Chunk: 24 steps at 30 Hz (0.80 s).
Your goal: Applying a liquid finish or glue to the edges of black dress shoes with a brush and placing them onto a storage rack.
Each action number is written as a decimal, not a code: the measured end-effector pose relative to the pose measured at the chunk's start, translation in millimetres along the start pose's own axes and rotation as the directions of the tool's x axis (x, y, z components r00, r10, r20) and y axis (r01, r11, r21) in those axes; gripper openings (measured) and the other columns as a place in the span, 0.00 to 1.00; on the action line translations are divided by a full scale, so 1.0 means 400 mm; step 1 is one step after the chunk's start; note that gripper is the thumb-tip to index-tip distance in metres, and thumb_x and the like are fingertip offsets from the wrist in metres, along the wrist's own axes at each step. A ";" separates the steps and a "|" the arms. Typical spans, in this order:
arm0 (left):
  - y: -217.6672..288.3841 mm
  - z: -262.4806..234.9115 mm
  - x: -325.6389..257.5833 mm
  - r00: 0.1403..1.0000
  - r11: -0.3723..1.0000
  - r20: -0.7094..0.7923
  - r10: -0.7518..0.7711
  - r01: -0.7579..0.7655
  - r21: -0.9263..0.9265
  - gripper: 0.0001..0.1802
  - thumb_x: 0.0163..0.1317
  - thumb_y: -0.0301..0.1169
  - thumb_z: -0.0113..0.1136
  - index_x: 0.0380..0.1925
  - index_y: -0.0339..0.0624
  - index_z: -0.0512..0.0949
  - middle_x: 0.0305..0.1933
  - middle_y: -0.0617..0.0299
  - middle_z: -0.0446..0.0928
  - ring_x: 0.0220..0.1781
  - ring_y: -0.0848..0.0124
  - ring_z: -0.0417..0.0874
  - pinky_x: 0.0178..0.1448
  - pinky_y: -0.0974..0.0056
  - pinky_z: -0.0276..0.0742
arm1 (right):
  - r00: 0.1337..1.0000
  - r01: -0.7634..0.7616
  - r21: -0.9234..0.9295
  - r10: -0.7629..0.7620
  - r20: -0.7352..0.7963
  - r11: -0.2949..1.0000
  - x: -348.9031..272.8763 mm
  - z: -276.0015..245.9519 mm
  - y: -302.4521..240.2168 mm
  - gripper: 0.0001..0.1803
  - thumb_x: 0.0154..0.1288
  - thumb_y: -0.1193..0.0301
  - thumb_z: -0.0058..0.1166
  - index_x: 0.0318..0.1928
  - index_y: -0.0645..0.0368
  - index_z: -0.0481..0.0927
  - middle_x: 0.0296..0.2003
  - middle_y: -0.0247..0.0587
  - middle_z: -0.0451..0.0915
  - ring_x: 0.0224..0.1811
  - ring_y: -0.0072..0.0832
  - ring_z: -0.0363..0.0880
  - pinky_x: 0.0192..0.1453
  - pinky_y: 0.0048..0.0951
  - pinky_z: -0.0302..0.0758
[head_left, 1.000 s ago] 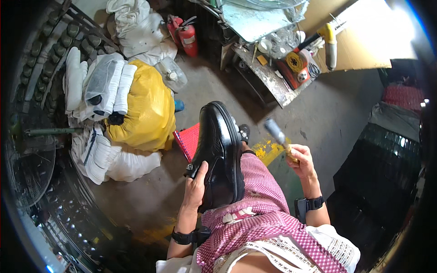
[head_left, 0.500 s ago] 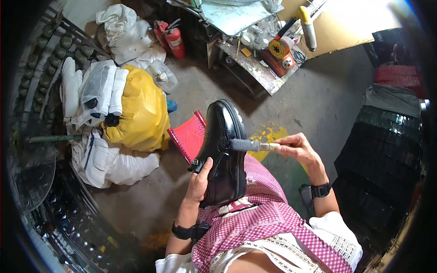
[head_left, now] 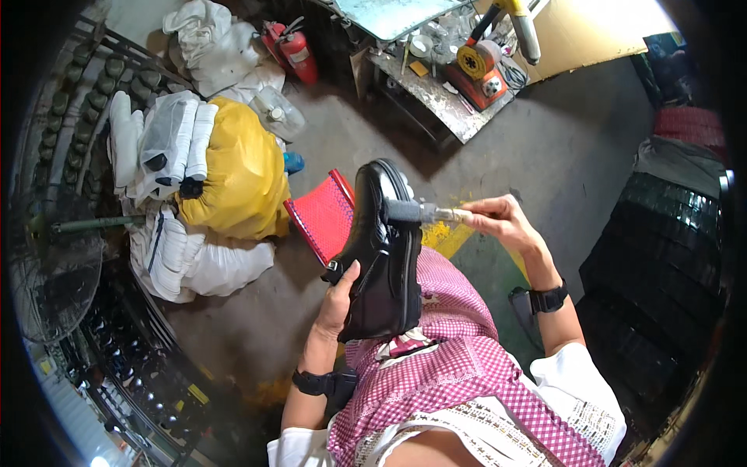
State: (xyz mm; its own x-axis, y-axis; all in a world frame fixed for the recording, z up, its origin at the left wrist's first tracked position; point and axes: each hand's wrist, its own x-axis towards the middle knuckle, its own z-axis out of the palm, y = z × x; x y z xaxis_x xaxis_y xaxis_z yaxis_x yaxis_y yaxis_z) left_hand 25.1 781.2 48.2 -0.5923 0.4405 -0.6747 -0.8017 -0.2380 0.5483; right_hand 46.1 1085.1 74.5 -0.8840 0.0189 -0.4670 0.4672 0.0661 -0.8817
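A glossy black boot (head_left: 380,257) rests on my lap over a pink checked apron (head_left: 459,358), toe pointing away from me. My left hand (head_left: 340,294) grips its left side near the heel. My right hand (head_left: 502,220) holds a brush (head_left: 424,212) by its pale handle. The grey brush head lies against the boot's upper right side near the toe. Both wrists wear black bands.
A red mesh basket (head_left: 320,217) stands on the concrete floor just left of the boot. Beyond it lie yellow and white sacks (head_left: 226,179), a red fire extinguisher (head_left: 296,53) and a cluttered bench (head_left: 451,86). Dark stacked crates (head_left: 661,265) fill the right.
My right hand has brought the brush from out at the right onto the boot's upper side. The left hand keeps its grip on the boot.
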 end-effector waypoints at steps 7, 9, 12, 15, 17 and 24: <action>-0.026 -0.011 -0.058 0.975 0.918 0.152 -0.161 0.205 -0.340 0.18 0.56 0.32 0.49 0.45 0.32 0.70 0.42 0.52 0.75 0.42 0.64 0.78 0.50 0.62 0.75 | 0.997 0.006 0.074 -0.012 0.080 0.997 -0.022 -0.069 -0.004 0.15 0.54 0.68 0.57 0.39 0.66 0.79 0.19 0.27 0.71 0.21 0.14 0.64 0.23 0.20 0.60; -0.039 -0.024 -0.060 0.984 0.877 0.142 -0.105 0.159 -0.453 0.20 0.52 0.31 0.51 0.44 0.31 0.70 0.42 0.49 0.75 0.43 0.61 0.78 0.51 0.60 0.74 | 0.995 0.062 0.141 -0.072 0.063 0.988 -0.012 -0.071 -0.013 0.14 0.55 0.69 0.56 0.40 0.64 0.79 0.18 0.27 0.70 0.20 0.13 0.63 0.23 0.16 0.60; -0.052 -0.027 -0.070 0.985 0.833 0.149 -0.085 0.152 -0.531 0.22 0.50 0.30 0.51 0.46 0.30 0.69 0.42 0.48 0.75 0.44 0.60 0.78 0.53 0.58 0.72 | 0.988 0.045 -0.044 -0.038 0.149 0.998 0.024 -0.020 -0.039 0.15 0.55 0.67 0.57 0.41 0.64 0.79 0.18 0.27 0.70 0.19 0.12 0.63 0.21 0.16 0.59; -0.040 0.012 -0.095 0.979 0.899 0.201 0.025 0.066 -0.432 0.24 0.48 0.26 0.51 0.48 0.30 0.68 0.42 0.49 0.75 0.44 0.60 0.78 0.54 0.59 0.71 | 0.963 0.160 -0.174 -0.115 0.243 0.972 0.048 0.012 -0.027 0.16 0.55 0.65 0.56 0.41 0.63 0.78 0.21 0.32 0.75 0.21 0.16 0.67 0.24 0.20 0.65; -0.069 0.007 -0.096 0.995 0.943 0.083 0.056 -0.026 -0.333 0.24 0.46 0.24 0.51 0.48 0.30 0.68 0.42 0.50 0.75 0.44 0.61 0.78 0.55 0.60 0.71 | 0.932 0.244 -0.382 -0.106 0.347 0.891 0.040 0.017 -0.035 0.16 0.56 0.64 0.56 0.40 0.62 0.79 0.27 0.38 0.80 0.27 0.19 0.75 0.31 0.23 0.71; -0.081 -0.029 -0.118 0.998 0.945 0.046 -0.053 0.065 -0.321 0.25 0.41 0.16 0.53 0.45 0.34 0.71 0.42 0.56 0.75 0.43 0.66 0.78 0.52 0.63 0.73 | 0.969 0.180 -0.260 -0.126 0.212 0.949 0.065 0.064 -0.050 0.16 0.55 0.65 0.57 0.39 0.64 0.79 0.25 0.38 0.79 0.26 0.17 0.73 0.29 0.21 0.69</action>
State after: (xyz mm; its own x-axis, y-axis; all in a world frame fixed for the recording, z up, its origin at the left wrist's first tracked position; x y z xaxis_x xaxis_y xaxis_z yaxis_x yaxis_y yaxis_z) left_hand 78.1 758.3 56.7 -0.5445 0.4915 -0.6796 -0.8220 -0.4741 0.3156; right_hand 14.3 1058.6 78.3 -0.9125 -0.2011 -0.3562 0.2805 0.3259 -0.9028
